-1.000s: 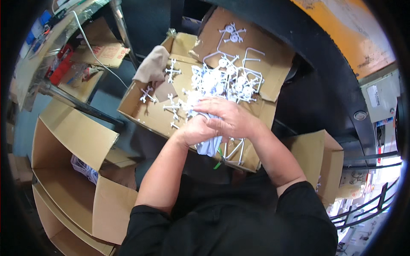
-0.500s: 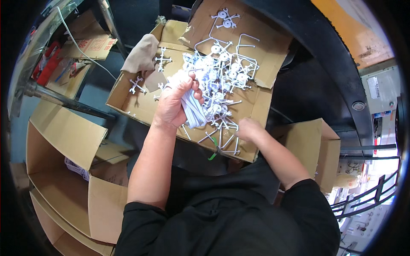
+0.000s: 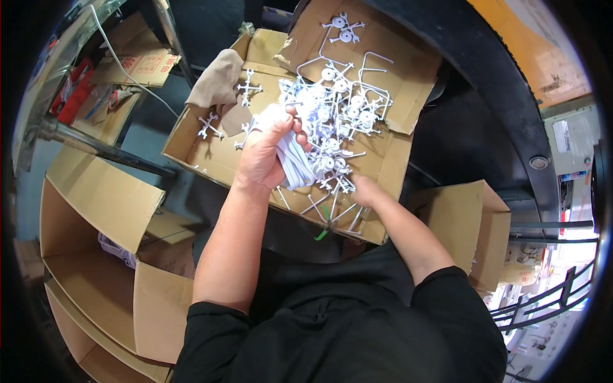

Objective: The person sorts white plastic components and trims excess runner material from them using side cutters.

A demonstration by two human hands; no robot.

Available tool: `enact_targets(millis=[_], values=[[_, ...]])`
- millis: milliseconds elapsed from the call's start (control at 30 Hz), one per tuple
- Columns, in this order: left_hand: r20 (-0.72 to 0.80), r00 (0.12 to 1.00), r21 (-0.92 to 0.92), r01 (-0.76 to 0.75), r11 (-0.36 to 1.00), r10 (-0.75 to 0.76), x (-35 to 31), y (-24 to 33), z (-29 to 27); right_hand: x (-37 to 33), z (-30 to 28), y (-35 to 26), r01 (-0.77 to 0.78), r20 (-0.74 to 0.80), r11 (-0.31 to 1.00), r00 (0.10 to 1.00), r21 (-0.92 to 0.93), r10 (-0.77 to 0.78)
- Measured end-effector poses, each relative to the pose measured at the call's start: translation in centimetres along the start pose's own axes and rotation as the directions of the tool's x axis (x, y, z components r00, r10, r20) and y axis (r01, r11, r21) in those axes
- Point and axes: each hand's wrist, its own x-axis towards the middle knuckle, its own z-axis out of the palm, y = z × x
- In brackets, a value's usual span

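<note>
My left hand (image 3: 265, 153) is closed around a bundle of long white rods (image 3: 295, 165), held above the near side of a shallow cardboard box (image 3: 220, 156). A heap of white plastic pieces (image 3: 338, 115), with round discs and forked ends, lies in the box beyond that hand. My right hand (image 3: 366, 191) reaches down to the heap's near right edge, touching or just beside the white pieces there. Its fingers are mostly hidden, so I cannot see whether they grip anything. Several loose white rods (image 3: 313, 205) and a green tie (image 3: 323, 231) lie at the box's near edge.
A beige cloth (image 3: 216, 78) drapes over the box's left corner. Open cardboard boxes stand at the lower left (image 3: 96, 217) and on the right (image 3: 469, 217). A metal bar (image 3: 105, 152) runs along the left, and a dark curved frame (image 3: 491, 96) rises at the right.
My right hand has shifted slightly left, closer in to the heap. My left hand keeps its hold on the bundle. The whole view has shifted a little.
</note>
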Motion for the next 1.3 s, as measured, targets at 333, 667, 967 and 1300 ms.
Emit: enact_targets(millis=[333,667,967,1300], values=[[-0.027,1.0,0.053,-0.01,0.999,0.012,-0.3,0.1,-0.2,-4.9,-10.2,-0.5,0.041,-0.023,0.565,0.999,0.824,-0.038],[-0.109,0.994,0.087,0.034,0.996,-0.025,0.0,-0.6,0.8,-7.7,-12.8,-2.8,0.338,-0.326,-0.049,0.93,0.94,0.172],[-0.182,0.977,0.29,0.158,0.944,-0.108,-0.2,-2.7,0.8,-5.8,-11.9,-8.8,0.327,-0.405,-0.745,0.91,0.581,0.084],[-0.092,0.995,0.442,0.075,0.894,-0.037,-0.8,-4.2,1.3,-3.3,-7.0,-13.9,0.293,-0.153,-0.556,0.947,0.778,0.284]])
